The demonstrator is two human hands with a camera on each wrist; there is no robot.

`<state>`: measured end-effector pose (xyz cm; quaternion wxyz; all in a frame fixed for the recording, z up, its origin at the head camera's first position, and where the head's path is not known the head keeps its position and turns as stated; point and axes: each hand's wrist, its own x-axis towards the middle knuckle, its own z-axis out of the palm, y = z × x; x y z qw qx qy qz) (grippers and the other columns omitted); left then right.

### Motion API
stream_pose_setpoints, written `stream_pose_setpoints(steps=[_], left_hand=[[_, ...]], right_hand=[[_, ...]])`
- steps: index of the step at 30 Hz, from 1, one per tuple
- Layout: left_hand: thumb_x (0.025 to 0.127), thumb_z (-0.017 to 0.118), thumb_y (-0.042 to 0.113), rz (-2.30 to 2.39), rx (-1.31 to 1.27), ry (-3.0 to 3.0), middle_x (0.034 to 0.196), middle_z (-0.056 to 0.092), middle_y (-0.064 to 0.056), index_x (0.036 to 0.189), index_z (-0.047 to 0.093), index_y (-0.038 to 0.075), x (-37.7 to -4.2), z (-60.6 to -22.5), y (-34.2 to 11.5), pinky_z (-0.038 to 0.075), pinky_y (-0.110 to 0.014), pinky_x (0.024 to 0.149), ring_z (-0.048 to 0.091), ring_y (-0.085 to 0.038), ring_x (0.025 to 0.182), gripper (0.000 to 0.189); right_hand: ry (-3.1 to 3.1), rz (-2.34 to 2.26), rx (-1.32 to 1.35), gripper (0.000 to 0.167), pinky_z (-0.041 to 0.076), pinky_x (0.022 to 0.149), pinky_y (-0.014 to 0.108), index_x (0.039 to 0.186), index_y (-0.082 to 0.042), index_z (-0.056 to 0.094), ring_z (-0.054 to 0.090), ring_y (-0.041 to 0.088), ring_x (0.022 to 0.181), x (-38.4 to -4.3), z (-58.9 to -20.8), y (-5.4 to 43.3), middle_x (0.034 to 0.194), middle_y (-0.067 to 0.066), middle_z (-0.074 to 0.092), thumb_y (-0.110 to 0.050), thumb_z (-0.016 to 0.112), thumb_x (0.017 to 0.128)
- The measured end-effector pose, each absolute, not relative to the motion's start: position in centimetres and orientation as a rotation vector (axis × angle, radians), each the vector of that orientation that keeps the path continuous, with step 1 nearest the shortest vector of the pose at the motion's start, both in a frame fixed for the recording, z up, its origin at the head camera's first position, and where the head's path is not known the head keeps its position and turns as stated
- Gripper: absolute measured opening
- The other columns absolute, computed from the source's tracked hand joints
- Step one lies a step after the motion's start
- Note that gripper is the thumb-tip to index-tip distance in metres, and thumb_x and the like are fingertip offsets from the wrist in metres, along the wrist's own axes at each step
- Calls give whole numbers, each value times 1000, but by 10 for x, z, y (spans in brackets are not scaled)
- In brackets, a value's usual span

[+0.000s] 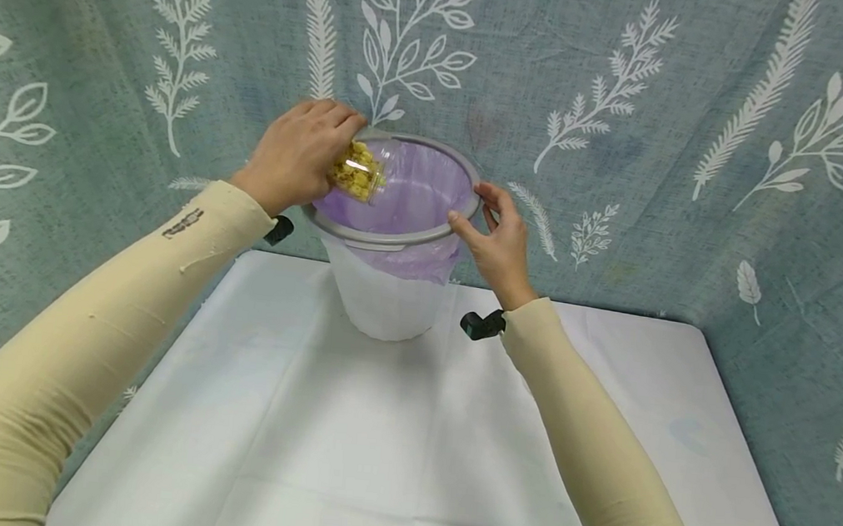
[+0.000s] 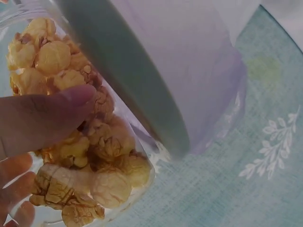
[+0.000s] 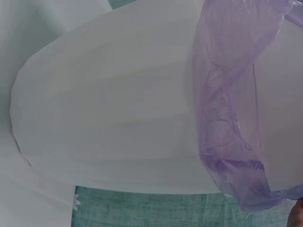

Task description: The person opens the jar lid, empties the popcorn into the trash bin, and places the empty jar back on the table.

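Observation:
My left hand (image 1: 301,155) grips a clear jar (image 1: 371,177) of caramel popcorn (image 2: 111,184), tilted with its mouth toward the inside of a white trash bin (image 1: 384,297). In the left wrist view the thumb (image 2: 49,113) lies across the jar's side, with other fingers curled behind it, and popcorn still fills much of it. A purple bag (image 1: 424,184) lines the bin and folds down over the outside, under a grey rim (image 1: 393,240). On the bin's right side my right hand (image 1: 502,241) holds that rim between thumb and fingers.
The bin stands near the back edge of a white-covered table (image 1: 377,426). Close behind hangs a green-grey cloth (image 1: 513,70) with white leaf prints, which also runs along both sides. Each wrist carries a small black camera mount (image 1: 482,325).

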<state>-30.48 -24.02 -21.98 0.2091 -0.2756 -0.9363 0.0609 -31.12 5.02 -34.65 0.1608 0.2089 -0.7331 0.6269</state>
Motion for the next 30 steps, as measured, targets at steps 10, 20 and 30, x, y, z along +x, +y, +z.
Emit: stream_pose_setpoints(steps=[10, 20, 30], left_hand=[[79, 60, -13, 163, -772, -2584, 136, 62, -25, 137, 57, -5, -305, -218, -239, 35, -57, 119, 52, -44, 131, 59], [81, 61, -14, 159, -781, -2581, 136, 62, -25, 138, 57, -6, -306, -220, -237, 33, -55, 121, 52, -44, 131, 57], [86, 61, -11, 195, -772, -2585, 142, 57, -25, 143, 53, -7, -305, -222, -235, 33, -56, 121, 49, -44, 135, 58]], right_hand=[[-2098, 1800, 593, 64, 36, 118, 22, 149, 2, 50, 48, 23, 140, -310, -346, 51, 151, 15, 53, -19, 80, 96], [-2084, 1798, 598, 64, 36, 119, 23, 148, 2, 50, 48, 23, 140, -311, -347, 50, 151, 15, 54, -19, 80, 96], [-2082, 1788, 601, 64, 36, 119, 23, 148, 3, 49, 48, 23, 139, -312, -348, 50, 151, 16, 53, -18, 80, 96]])
